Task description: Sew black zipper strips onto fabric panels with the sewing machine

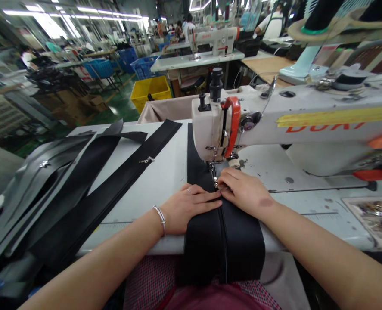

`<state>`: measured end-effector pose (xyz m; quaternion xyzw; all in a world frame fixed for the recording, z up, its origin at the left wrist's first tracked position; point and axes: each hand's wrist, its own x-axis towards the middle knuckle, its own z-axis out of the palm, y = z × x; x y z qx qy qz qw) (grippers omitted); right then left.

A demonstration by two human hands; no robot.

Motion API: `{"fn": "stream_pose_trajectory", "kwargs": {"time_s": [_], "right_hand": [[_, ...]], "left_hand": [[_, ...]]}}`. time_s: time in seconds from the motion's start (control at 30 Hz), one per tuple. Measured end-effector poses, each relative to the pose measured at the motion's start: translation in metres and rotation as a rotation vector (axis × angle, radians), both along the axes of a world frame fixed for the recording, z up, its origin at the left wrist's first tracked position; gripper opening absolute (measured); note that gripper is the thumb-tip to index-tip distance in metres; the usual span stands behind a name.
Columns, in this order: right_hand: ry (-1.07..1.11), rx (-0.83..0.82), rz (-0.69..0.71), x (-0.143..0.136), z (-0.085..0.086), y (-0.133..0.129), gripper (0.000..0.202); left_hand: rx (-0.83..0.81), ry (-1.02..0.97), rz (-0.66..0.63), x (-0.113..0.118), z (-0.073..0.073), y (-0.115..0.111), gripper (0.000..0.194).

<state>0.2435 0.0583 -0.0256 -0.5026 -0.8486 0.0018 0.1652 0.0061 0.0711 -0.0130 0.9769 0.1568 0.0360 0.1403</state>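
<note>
A black strip (242, 237) with a zipper down its middle lies under the sewing machine's head (212, 129) and hangs over the table's front edge. My left hand (191, 204), with a silver bangle at its wrist, rests on the strip's left part, fingers stretched toward the zipper. My right hand (242, 189) is beside it, just in front of the presser foot (212, 170). Its fingers are curled in a pinch at the metal zipper pull (215, 183); what lies between the fingertips is hidden. Both hands nearly touch at the zipper line.
Another black zipper strip (113, 185) with a metal pull lies diagonally on the left, beside a heap of dark strips (48, 172). A tray of small metal parts (378, 215) sits at right. Behind are a yellow crate (150, 90), another sewing machine (215, 38) and people.
</note>
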Motion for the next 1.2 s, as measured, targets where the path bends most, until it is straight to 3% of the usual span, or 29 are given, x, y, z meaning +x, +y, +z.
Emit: {"fn": "stream_pose_trajectory", "kwargs": {"time_s": [0.1, 0.2, 0.4, 0.5, 0.57, 0.73, 1.2], "right_hand": [[0.021, -0.035, -0.186, -0.001, 0.001, 0.003, 0.02], [-0.001, -0.052, -0.288, -0.005, -0.001, 0.018, 0.028], [0.037, -0.037, -0.376, -0.01, -0.004, 0.063, 0.031], [0.051, -0.027, -0.376, -0.004, -0.002, 0.063, 0.033], [0.038, -0.022, -0.291, 0.003, -0.003, 0.048, 0.034], [0.076, 0.015, 0.212, 0.018, -0.008, 0.005, 0.029], [0.186, 0.025, 0.254, 0.017, -0.007, 0.003, 0.024]], "left_hand": [[-0.022, -0.007, 0.022, 0.001, 0.001, -0.001, 0.067], [-0.03, -0.009, 0.024, 0.002, 0.001, -0.001, 0.066], [-0.015, -0.007, 0.007, 0.002, 0.0, 0.001, 0.068], [0.011, -0.003, -0.002, 0.002, -0.002, 0.001, 0.073], [0.049, 0.012, 0.032, 0.001, -0.003, 0.001, 0.079], [0.099, 0.052, 0.05, 0.0, -0.004, 0.002, 0.074], [0.053, 0.036, 0.038, 0.002, -0.002, 0.007, 0.076]]}}
